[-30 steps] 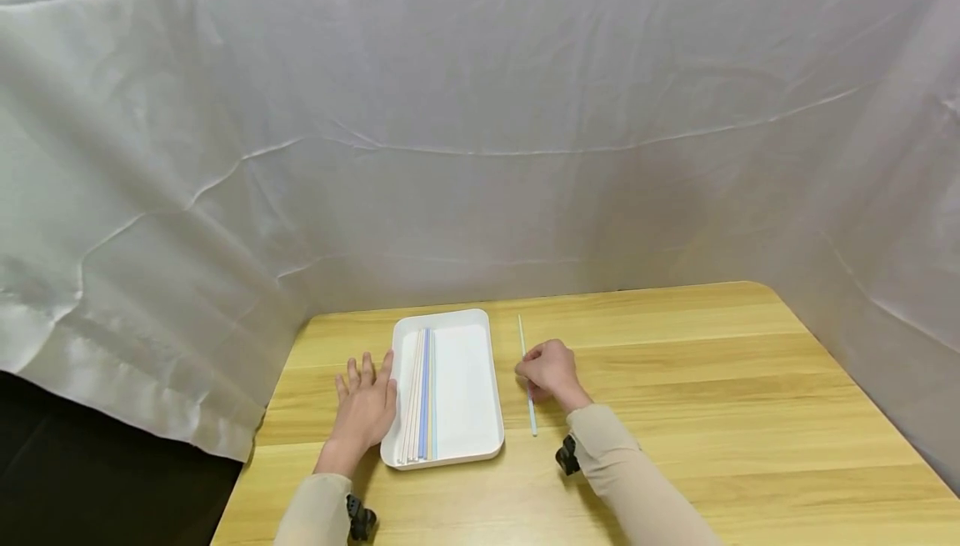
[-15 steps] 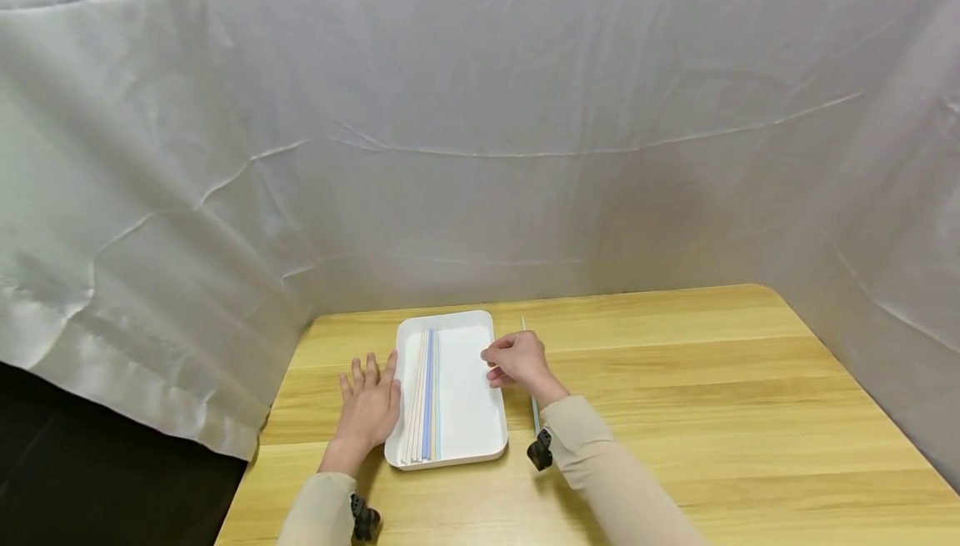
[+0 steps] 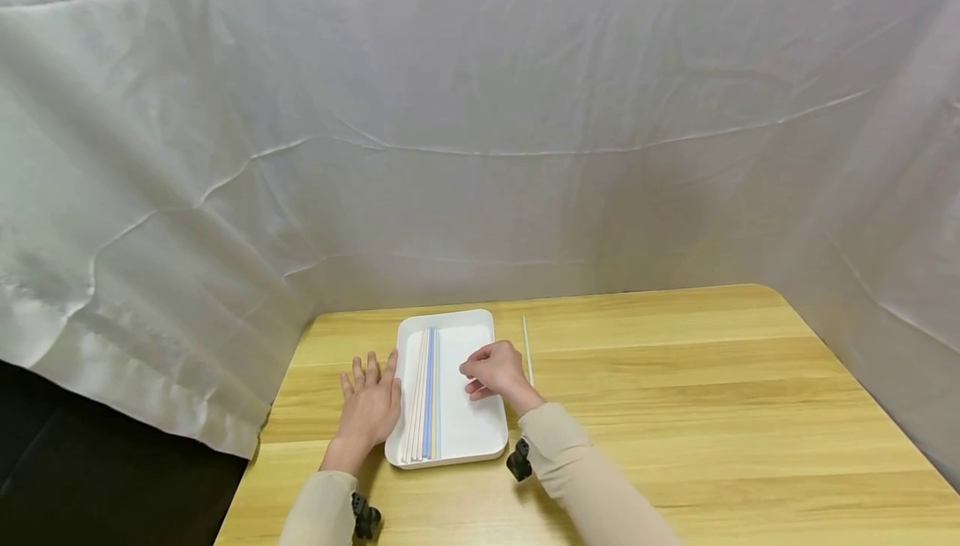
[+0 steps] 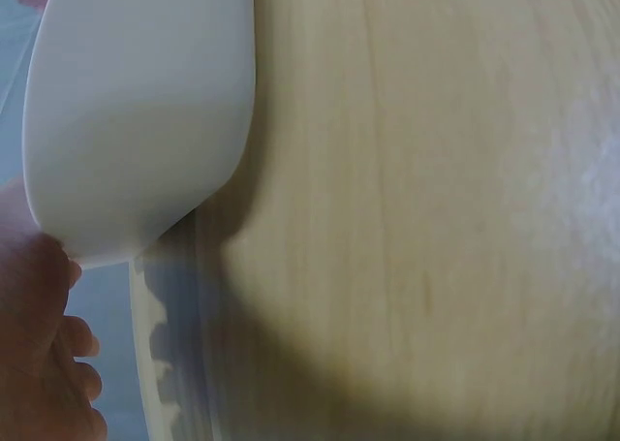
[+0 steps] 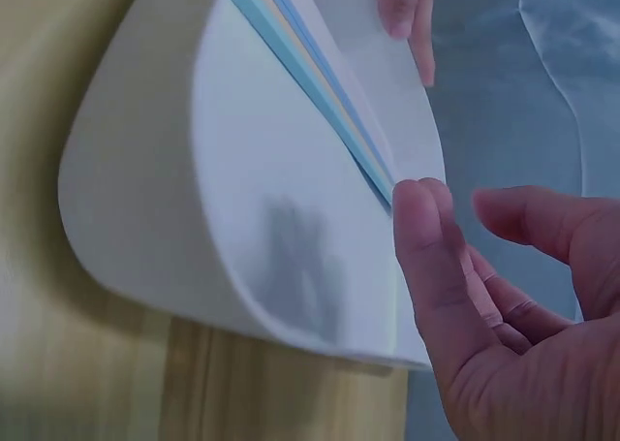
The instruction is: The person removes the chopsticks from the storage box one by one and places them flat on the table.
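Observation:
A white tray lies on the wooden table, with several long thin sticks side by side in its left half: pale pink, blue, yellowish and light blue. At the tray's left rim rests my left hand, fingers spread. My right hand is over the tray's bare right half. In the right wrist view a gap shows between its thumb and forefinger, with nothing held; the light blue stick lies beyond. One pale stick lies on the table right of the tray, its near end hidden by the right arm.
The wooden table extends to the right of the tray. A grey-white curtain stands behind it and along both sides. Dark cloth or floor shows at the lower left.
My right hand has moved left from the lone stick on the table to over the tray, leaving that stick in place. My left hand has stayed at the tray's rim.

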`<state>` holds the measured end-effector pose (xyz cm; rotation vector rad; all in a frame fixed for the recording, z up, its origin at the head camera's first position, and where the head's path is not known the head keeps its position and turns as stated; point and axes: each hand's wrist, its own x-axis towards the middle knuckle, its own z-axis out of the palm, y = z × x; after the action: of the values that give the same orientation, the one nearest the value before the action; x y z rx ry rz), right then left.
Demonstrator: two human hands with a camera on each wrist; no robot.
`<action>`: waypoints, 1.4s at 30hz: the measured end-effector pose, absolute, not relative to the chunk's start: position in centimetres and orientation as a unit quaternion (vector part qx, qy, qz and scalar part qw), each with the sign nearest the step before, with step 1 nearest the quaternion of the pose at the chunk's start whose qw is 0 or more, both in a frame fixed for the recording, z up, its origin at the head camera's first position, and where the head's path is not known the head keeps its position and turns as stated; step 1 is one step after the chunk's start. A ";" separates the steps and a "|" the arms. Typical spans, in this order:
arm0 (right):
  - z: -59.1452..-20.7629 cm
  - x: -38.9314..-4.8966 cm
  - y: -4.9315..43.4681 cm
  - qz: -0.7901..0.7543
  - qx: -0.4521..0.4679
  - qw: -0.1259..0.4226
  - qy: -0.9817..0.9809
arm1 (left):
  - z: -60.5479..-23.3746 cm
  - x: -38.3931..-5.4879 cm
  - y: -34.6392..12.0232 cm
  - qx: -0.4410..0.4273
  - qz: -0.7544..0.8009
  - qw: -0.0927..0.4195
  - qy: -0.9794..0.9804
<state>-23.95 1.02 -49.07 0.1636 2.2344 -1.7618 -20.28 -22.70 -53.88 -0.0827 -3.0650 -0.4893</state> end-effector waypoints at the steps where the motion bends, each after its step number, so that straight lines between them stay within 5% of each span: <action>1: -49.1 -23.9 0.8 -0.611 0.057 0.146 0.776 | -53.9 -20.2 -22.7 -0.026 -0.158 0.019 -0.987; 42: -52.3 -22.0 -3.3 -0.579 0.047 0.179 0.794 | -54.1 -20.2 -23.0 -0.023 -0.159 0.026 -0.987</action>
<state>-22.01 -3.30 -52.27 0.1330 2.2463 -1.6361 -20.18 -23.01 -54.11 -0.0700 -3.0500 -0.4926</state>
